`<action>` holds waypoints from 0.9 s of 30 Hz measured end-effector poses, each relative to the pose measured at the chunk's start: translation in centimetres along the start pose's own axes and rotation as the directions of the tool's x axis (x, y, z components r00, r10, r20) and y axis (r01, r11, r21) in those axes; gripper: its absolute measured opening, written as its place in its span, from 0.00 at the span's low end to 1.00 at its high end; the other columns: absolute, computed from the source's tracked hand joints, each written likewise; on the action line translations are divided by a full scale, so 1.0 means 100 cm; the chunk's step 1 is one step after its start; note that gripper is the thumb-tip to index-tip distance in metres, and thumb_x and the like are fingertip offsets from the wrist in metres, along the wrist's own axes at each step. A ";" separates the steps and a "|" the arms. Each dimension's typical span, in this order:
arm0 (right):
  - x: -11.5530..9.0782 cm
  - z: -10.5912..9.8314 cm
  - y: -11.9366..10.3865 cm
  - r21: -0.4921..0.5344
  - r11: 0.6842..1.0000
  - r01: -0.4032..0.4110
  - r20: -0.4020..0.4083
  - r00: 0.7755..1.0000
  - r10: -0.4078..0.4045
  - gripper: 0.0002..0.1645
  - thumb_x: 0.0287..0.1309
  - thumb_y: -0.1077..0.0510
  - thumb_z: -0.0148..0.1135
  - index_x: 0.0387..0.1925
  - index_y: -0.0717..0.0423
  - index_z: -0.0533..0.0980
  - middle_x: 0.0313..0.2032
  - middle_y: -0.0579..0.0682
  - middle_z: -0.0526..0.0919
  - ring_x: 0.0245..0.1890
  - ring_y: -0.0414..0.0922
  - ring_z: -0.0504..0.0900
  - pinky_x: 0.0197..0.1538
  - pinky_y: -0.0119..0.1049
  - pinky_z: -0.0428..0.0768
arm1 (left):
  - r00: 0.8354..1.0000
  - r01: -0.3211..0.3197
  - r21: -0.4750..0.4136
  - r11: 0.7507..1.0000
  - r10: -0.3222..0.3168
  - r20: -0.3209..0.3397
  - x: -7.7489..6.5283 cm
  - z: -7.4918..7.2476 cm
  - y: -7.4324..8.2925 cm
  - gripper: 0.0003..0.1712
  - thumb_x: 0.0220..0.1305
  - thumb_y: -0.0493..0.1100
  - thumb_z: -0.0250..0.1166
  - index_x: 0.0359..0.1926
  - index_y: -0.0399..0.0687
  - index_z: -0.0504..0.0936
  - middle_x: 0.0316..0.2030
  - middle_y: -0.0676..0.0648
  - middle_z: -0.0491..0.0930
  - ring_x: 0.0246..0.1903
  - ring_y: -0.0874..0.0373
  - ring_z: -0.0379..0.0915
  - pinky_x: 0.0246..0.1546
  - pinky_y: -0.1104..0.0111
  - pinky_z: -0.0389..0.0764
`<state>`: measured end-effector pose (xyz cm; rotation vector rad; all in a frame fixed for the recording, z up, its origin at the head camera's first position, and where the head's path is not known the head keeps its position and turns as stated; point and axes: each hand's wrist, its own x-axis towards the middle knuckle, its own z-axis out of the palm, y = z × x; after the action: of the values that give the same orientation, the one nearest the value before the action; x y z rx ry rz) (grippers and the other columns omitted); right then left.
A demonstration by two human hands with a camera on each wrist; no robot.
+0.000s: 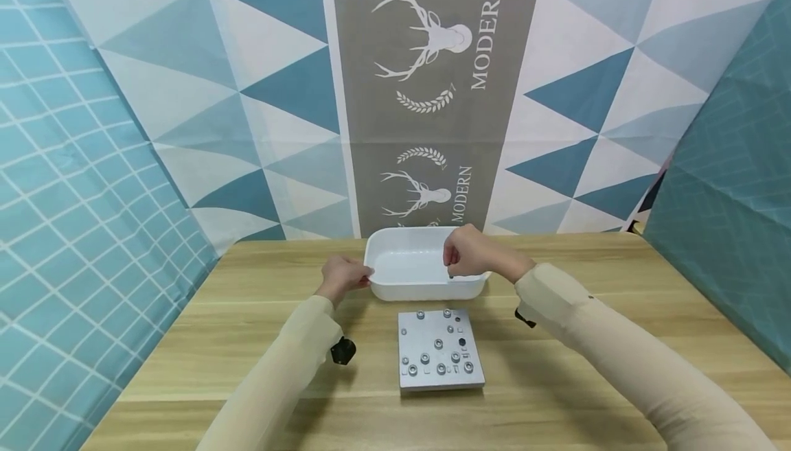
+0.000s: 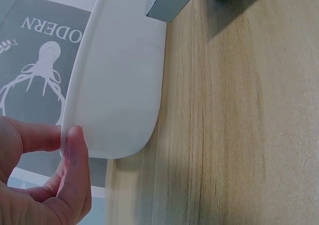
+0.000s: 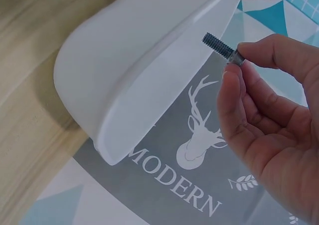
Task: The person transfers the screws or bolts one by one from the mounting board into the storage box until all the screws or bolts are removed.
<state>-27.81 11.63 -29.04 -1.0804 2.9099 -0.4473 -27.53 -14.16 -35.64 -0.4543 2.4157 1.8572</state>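
Observation:
A white plastic tray [image 1: 426, 291] with raised walls stands at the back of the wooden table. At its left end my left hand [image 1: 343, 275] pinches the rim between thumb and fingers, seen close in the left wrist view [image 2: 55, 180]. Over the tray's right side is my right hand [image 1: 469, 253], its thumb and fingertips holding a dark metal socket-head screw [image 3: 222, 48] by the head, threaded end free. In front of the tray lies a silver metal plate [image 1: 426, 331] fitted with several screws.
The wooden table [image 1: 259, 368] carries the tray and plate. Behind hangs a patterned cloth [image 1: 278, 94] printed with deer heads. A blue tiled cloth [image 1: 74, 183] hangs at the left and a teal one [image 1: 735, 176] at the right.

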 end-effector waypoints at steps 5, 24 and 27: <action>0.011 -0.005 0.004 -0.016 1.000 -0.002 -0.004 1.000 0.002 0.04 0.43 0.66 0.66 0.20 0.57 0.80 0.20 0.49 0.83 0.20 0.37 0.76 0.24 0.25 0.75 | 1.000 -0.001 0.025 1.000 0.001 -0.007 0.000 0.001 0.002 0.13 0.53 0.30 0.67 0.40 0.25 0.82 0.22 0.47 0.78 0.19 0.63 0.78 0.43 0.61 0.89; 0.057 -0.019 0.004 -0.063 0.996 -0.058 0.105 0.992 0.064 0.04 0.47 0.65 0.65 0.21 0.58 0.83 0.23 0.51 0.85 0.21 0.39 0.76 0.24 0.24 0.75 | 0.999 -0.012 0.015 1.000 0.013 -0.033 -0.002 0.003 -0.002 0.13 0.52 0.29 0.68 0.39 0.24 0.82 0.20 0.47 0.78 0.18 0.63 0.77 0.36 0.66 0.90; 0.062 -0.018 0.004 -0.065 0.996 -0.062 0.101 0.993 0.068 0.04 0.46 0.65 0.65 0.21 0.58 0.83 0.23 0.51 0.85 0.20 0.39 0.76 0.23 0.24 0.75 | 0.999 -0.016 0.010 1.000 0.017 -0.031 -0.002 0.003 -0.002 0.13 0.52 0.29 0.68 0.39 0.24 0.82 0.21 0.44 0.81 0.18 0.63 0.78 0.33 0.68 0.90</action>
<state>-33.00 8.47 -26.81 -0.9803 2.8754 -0.2932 -27.35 -13.91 -35.83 -0.4671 2.4544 1.8576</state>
